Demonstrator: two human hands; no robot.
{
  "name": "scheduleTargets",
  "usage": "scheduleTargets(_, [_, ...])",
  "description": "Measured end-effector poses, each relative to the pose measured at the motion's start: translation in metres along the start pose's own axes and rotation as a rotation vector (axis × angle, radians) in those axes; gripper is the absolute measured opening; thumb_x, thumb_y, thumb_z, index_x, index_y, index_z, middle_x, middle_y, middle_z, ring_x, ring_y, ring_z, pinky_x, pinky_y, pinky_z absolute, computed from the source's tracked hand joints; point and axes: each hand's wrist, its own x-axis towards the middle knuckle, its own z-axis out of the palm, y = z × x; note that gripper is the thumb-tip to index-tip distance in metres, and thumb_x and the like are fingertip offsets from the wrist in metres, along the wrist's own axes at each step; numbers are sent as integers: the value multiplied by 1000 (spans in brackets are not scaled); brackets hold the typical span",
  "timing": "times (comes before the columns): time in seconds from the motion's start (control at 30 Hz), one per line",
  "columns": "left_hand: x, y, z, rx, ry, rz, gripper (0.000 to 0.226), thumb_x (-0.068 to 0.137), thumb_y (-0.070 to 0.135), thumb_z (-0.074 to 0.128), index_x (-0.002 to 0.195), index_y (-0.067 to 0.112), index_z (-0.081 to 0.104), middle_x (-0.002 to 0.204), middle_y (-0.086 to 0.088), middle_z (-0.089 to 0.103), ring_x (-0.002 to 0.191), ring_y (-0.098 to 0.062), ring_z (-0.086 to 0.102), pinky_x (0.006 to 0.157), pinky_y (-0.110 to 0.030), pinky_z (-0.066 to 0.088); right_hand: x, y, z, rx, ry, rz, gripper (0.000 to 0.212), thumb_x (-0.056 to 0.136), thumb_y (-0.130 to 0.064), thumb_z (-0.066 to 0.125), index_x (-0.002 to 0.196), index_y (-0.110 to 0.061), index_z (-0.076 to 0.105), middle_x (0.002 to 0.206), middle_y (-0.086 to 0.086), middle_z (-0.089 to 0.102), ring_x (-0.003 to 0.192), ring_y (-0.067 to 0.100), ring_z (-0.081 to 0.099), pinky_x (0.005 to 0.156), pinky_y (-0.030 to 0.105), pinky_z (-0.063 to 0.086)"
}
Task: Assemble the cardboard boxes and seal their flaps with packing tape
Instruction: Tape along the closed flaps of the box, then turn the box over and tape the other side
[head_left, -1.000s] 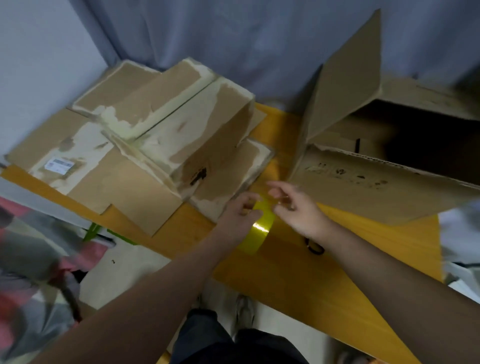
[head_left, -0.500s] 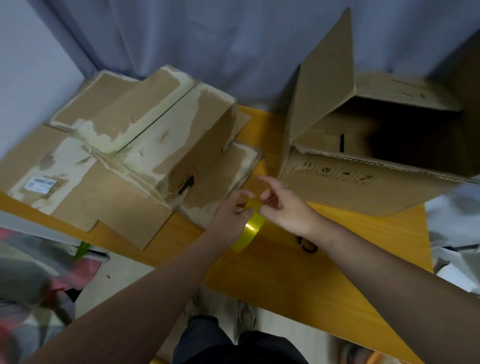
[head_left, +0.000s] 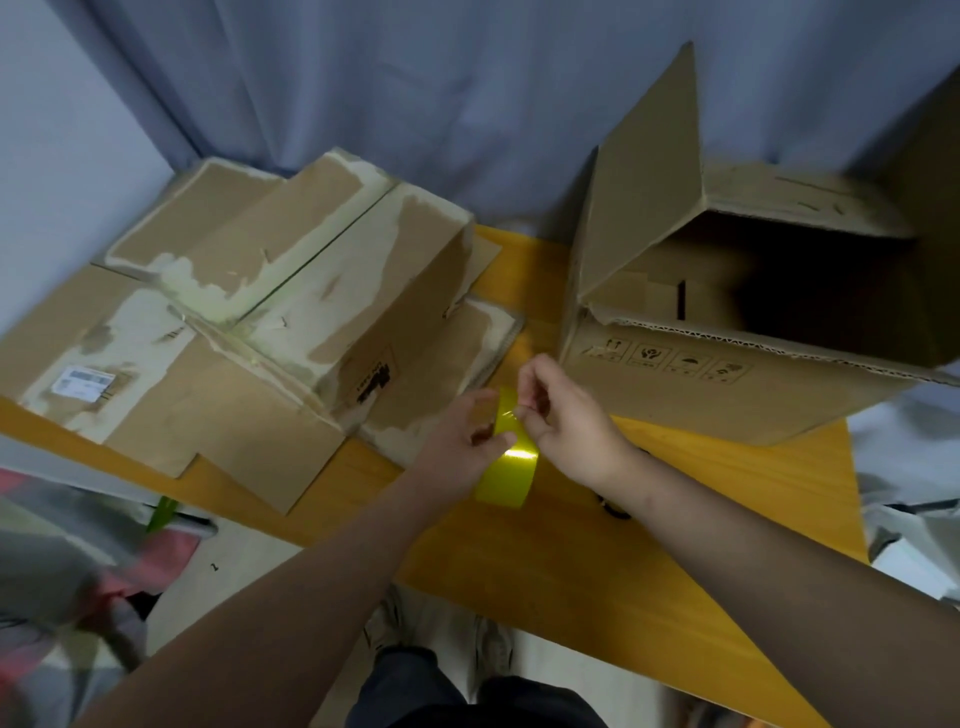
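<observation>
A yellow roll of packing tape (head_left: 508, 462) stands on edge over the orange table (head_left: 701, 499). My left hand (head_left: 457, 441) grips the roll from its left side. My right hand (head_left: 563, 415) pinches at the tape's surface near the top of the roll with thumb and fingers. An open cardboard box (head_left: 727, 332) lies on its side at the right, flaps spread, its dark inside facing me. A stack of flattened, torn cardboard boxes (head_left: 249, 312) covers the table's left half.
A small dark object (head_left: 615, 506) lies on the table under my right wrist, partly hidden. A blue curtain (head_left: 467, 104) hangs behind the table. Cloth items (head_left: 78, 561) lie on the floor at the left. My shoes (head_left: 441, 639) show below the table edge.
The view has shifted slightly. Both hands stay on the tape roll; my right fingers have closed in on the roll's top edge.
</observation>
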Motion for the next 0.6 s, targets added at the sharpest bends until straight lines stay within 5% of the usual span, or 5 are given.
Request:
scheduleTargets(0.07, [4,-1,-2,-9,22,-9,43,91,23,63,129,28,45,120,-5,60,113,-16,56,83,-23,45,-1,-3,0,-20,-1,-90,37,81,10,53,78,-27,46,77,-1,46,68,11,43,63,25,38])
scheduleTargets(0.17, [6,3,-1,95,11,31,35,93,23,60,124,28,46,106,-4,59,98,-17,56,72,-25,42,-2,6,0,-63,0,-96,26,80,10,48,80,-8,66,84,2,46,72,7,45,64,11,35])
scheduleTargets(0.33, [4,5,7,216,35,85,37,95,21,56,129,21,45,104,3,51,97,-10,48,77,-23,36,-5,16,2,-192,39,4,17,84,-6,67,99,-10,73,89,0,49,83,18,50,78,32,39])
scheduleTargets(0.5, [12,-4,14,412,2,167,35,93,17,57,127,19,49,104,0,56,107,-22,55,81,-28,39,-12,25,-3,-354,21,77,11,87,-15,67,94,-9,74,93,10,59,93,32,52,80,33,37])
scheduleTargets(0.6, [21,-9,18,599,-27,275,33,92,14,57,125,15,52,116,-10,59,110,-28,53,88,-36,41,-20,30,-8,-461,-70,219,22,92,-27,61,96,-10,73,116,10,49,109,29,47,87,32,39])
